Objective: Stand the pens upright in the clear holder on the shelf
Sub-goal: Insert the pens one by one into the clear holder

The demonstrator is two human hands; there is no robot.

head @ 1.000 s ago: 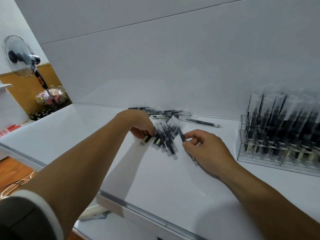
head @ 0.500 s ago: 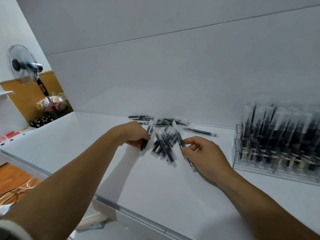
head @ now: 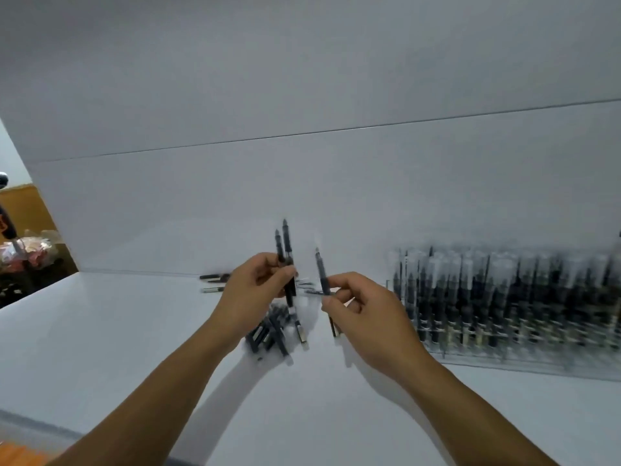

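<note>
Pens [head: 285, 260], slim black, gripped upright, both hands

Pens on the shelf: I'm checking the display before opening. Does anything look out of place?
Yes. A heap of pens lies flat and crisscrossed on the shelf under the left hand, and a few stray pens lie by the back wall, instead of standing in the clear holder.
</note>
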